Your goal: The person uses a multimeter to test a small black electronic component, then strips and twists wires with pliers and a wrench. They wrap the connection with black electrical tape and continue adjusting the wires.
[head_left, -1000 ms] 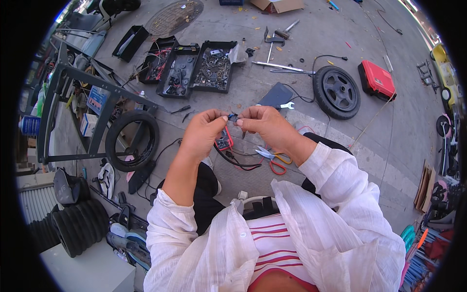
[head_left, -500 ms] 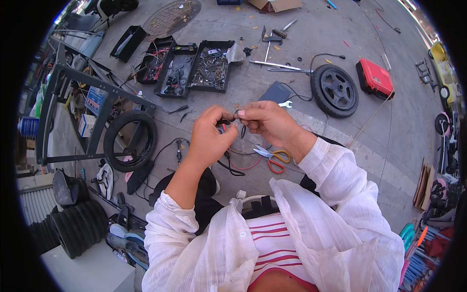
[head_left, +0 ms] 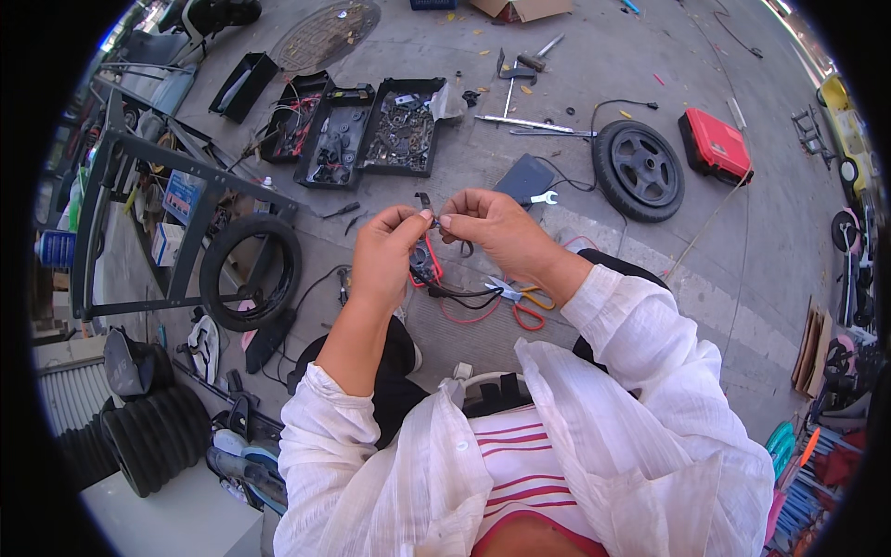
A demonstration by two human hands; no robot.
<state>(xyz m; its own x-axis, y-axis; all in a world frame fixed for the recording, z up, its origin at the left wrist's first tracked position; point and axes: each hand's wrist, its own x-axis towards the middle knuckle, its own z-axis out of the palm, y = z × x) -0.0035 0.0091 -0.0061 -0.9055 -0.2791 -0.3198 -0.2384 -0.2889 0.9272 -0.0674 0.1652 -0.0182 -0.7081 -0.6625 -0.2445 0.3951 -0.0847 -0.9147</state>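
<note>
Both of my hands are raised over the ground in front of me, fingertips almost meeting. My left hand (head_left: 382, 249) is closed in a pinch on a thin black strip (head_left: 423, 200), whose short bent end sticks up past the thumb. Close beside it, my right hand (head_left: 492, 228) pinches the same dark piece; a small dark loop hangs below its fingers. Whether strip and loop are one piece, I cannot tell. Beneath the hands lie a red-edged dark device (head_left: 428, 264), a black cable (head_left: 469, 293) and scissors (head_left: 522, 299) with orange and yellow handles.
Black trays (head_left: 401, 130) of small parts stand ahead. To the right are a wheel (head_left: 613, 176), a red case (head_left: 715, 144) and a wrench (head_left: 544, 198). A metal frame (head_left: 139, 302) and a loose tyre (head_left: 212, 278) are on the left.
My hands have shifted slightly left and turned, and the strip's bent end now shows above the left thumb. The red-edged device has come into clearer view below them.
</note>
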